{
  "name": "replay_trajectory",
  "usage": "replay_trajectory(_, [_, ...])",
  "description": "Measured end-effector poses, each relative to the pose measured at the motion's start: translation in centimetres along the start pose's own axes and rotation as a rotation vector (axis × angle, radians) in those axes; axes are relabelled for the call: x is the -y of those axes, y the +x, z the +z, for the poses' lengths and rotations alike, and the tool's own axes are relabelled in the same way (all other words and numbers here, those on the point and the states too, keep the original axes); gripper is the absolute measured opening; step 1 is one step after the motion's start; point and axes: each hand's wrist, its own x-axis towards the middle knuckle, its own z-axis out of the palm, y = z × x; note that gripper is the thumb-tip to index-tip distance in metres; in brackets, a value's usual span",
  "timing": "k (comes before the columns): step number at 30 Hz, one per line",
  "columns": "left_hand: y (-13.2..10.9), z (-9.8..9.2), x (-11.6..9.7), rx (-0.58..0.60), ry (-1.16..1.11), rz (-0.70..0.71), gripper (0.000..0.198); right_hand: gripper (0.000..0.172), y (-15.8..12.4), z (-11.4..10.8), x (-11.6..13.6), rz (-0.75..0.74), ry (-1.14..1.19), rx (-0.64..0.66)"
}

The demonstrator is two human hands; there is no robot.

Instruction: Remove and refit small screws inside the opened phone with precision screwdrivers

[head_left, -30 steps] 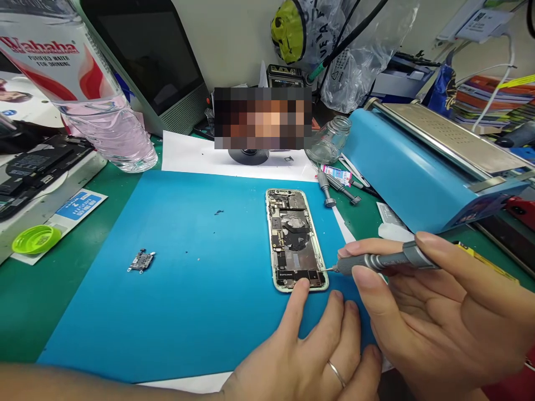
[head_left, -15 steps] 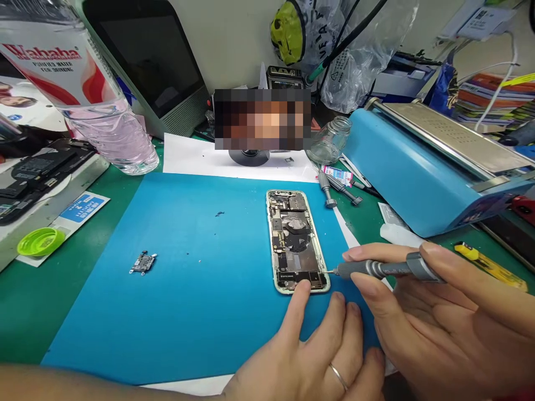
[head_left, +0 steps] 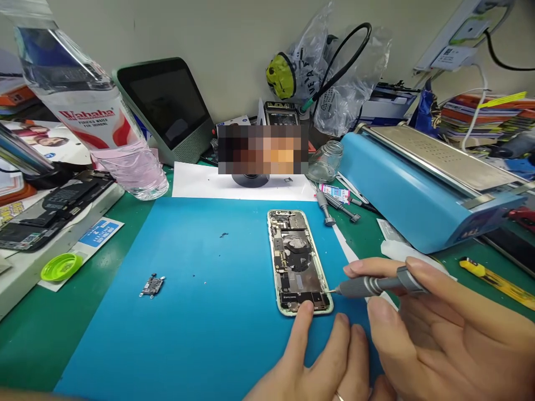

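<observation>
An opened phone (head_left: 298, 262) with its inner parts bare lies on the blue mat (head_left: 184, 334). The index fingertip of my left hand (head_left: 317, 362) rests on the phone's lower edge, the other fingers lying on the mat with nothing held. My right hand (head_left: 447, 328) grips a grey screwdriver (head_left: 376, 285), whose thin tip touches the phone's lower right side. A small metal-and-black component (head_left: 152, 285) sits apart at the mat's left.
Behind the mat are a water bottle (head_left: 112, 117), a screen device (head_left: 167, 106) and a glass jar (head_left: 326, 161). Two grey screwdrivers lie near a blue machine (head_left: 401, 189). A yellow cutter (head_left: 497, 281) is at the right, a green cap (head_left: 62, 267) at the left.
The head view has tilted up, so the phone, mat and hands appear lower. The thumb of my right hand has moved back slightly from the screwdriver's shaft. The left fingertip stays on the phone.
</observation>
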Motion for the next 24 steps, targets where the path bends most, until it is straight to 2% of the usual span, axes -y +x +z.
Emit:
replay_trajectory(4, [-0.1, -0.4, 0.5, 0.018, -0.008, 0.043, 0.027, 0.065, 0.0, 0.0, -0.5, -0.110, -0.043, -0.002])
replay_trajectory(9, [0.2, -0.6, 0.8, 0.057, -0.032, 0.055, 0.027, 0.066, -0.1, 0.1, -0.5, -0.021, 0.044, 0.004])
replay_trajectory(14, [0.7, -0.8, 1.1, 0.043, -0.031, 0.034, 0.023, 0.067, -0.1, 0.0, -0.3, -0.099, -0.037, -0.010])
replay_trajectory(18, [0.5, -0.9, 1.1, 0.059, -0.038, 0.061, 0.025, 0.071, -0.1, 0.1, -0.4, -0.027, -0.003, 0.009])
replay_trajectory(22, [0.4, -0.8, 0.7, 0.065, -0.041, 0.009, 0.023, 0.074, 0.2, 0.2, -0.3, -0.090, 0.006, 0.007])
replay_trajectory(24, [0.4, -0.8, 0.8, 0.068, -0.039, 0.014, 0.023, 0.077, 0.2, 0.1, -0.2, -0.071, 0.004, -0.005])
